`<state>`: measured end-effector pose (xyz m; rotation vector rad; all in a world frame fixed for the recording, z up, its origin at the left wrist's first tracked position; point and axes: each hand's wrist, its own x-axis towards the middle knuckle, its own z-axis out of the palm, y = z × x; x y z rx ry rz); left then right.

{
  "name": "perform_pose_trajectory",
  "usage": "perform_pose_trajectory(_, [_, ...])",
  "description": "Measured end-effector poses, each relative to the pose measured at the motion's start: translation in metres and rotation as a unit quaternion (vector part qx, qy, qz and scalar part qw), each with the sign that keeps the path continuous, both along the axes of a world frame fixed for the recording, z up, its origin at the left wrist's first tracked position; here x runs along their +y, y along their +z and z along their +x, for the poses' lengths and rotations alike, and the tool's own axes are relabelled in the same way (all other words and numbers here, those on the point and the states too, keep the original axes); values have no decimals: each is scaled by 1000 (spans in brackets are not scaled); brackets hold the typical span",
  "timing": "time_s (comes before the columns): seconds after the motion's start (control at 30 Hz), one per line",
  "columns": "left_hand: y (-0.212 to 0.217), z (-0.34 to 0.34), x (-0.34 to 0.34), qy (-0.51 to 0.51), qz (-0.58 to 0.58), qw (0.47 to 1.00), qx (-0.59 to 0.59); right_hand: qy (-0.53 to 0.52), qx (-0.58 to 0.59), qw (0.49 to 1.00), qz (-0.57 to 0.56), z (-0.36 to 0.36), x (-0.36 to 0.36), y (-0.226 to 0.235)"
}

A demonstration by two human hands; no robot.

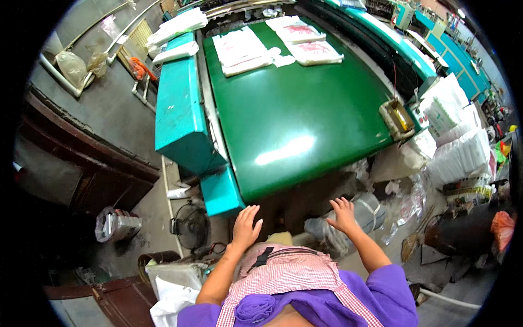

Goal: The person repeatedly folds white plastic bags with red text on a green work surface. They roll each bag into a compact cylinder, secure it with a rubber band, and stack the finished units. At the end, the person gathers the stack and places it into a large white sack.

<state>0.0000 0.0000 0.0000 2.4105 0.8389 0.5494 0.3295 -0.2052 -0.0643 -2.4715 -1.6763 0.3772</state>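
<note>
My left hand (247,229) hangs in the air just short of the near left corner of the green conveyor belt (305,120), holding nothing, its fingers stretched forward. To the right, my right hand (343,215) is also empty with its fingers apart, in front of the belt's near edge. Neither hand appears to touch the belt. At the belt's far end lie stacks of white plastic bags: a left stack (242,49), and to the right of it a back stack (296,29) and a front stack (314,52), both with red print.
A teal machine housing (180,109) borders the belt on the left, with more white bags (177,27) on top. A small tray (396,120) sits at the right edge. Bundled white bags (460,147) stand right; a black fan (192,224) is low left.
</note>
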Motion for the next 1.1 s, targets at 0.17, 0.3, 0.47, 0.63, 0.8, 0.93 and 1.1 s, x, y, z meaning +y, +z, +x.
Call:
perform_pose_trajectory(0.17, [-20,124,76,-38,-8,999,-5,-160,-71,984,-29,73,-52,33])
perform_pose_trajectory(0.3, [-65,179,167,0,27,997,77,-244,-56,967,-52,80,-21,27])
perform_pose_trajectory(0.47, [-70,236,247,110,-22,971,211,-155,-91,982,66,139,100,51])
perform_pose_trajectory(0.63, [-90,285,302,205,-35,953,221,-37,-127,985,111,246,275,68])
perform_pose_trajectory(0.8, [-107,300,304,279,40,933,225,62,-156,977,129,355,457,60])
perform_pose_trajectory(0.93, [-110,300,293,282,27,930,232,118,-186,967,129,451,576,21])
perform_pose_trajectory(1.1, [-102,305,292,280,17,934,222,188,43,980,46,519,695,20])
